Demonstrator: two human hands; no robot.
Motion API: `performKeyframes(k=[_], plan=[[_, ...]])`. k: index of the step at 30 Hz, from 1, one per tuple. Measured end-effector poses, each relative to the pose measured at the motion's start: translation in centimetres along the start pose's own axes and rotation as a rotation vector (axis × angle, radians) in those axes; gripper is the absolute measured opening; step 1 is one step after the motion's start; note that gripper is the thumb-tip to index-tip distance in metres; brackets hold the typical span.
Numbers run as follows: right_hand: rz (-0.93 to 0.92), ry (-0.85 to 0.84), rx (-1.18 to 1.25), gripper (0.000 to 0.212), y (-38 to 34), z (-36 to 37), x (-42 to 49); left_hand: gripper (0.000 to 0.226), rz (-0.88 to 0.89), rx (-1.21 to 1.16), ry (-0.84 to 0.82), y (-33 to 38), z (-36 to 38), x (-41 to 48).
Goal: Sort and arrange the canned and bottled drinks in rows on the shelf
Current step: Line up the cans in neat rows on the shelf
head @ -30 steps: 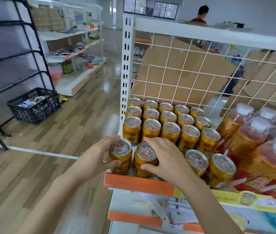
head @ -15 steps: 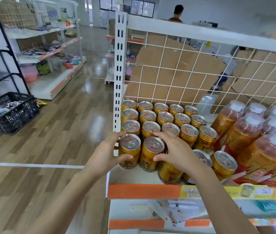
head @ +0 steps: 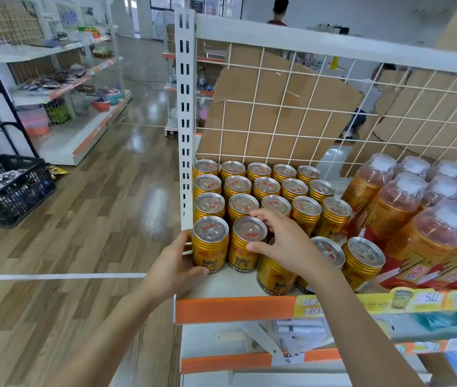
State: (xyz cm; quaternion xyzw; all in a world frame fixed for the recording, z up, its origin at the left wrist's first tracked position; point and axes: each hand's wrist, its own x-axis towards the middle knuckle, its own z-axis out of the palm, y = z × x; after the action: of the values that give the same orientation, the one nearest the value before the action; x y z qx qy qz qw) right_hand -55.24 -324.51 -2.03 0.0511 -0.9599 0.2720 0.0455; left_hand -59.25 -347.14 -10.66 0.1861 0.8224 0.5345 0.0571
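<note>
Two gold cans at lower centre of frame, the leftmost front can and the second front can: both upright, long axes vertical, side by side and touching or very nearly so, just ahead of the back rows of the same cans. Leftmost one held low on its flank by the left hand, thumb curled across the foot of the label. Second one pinched at the lid rim by the right hand, thumb on the near edge, fingers over the far edge. Directly below that hand, toward the bottom of the frame, a third can, upright too but forward of the row, close to the orange lip of the shelf, lid hidden under the palm. Probably next to go back into line: down-frame of the right hand, well apart from the left, so nearer the right. Further right, two stray cans, then wrapped bottles.
</note>
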Motion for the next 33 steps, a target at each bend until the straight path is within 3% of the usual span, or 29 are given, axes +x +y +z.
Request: performKeyframes(k=[18, 33], plan=[[-0.008, -0.014, 0.099, 0.066, 0.17, -0.02, 0.11, 0.063, 0.005, -0.033, -0.027, -0.26, -0.08, 0.29], [-0.005, 0.02, 0.143, 0.057, 0.59, 0.25, 0.21, 0.063, 0.028, 0.023, -0.015, -0.3, 0.07, 0.04]])
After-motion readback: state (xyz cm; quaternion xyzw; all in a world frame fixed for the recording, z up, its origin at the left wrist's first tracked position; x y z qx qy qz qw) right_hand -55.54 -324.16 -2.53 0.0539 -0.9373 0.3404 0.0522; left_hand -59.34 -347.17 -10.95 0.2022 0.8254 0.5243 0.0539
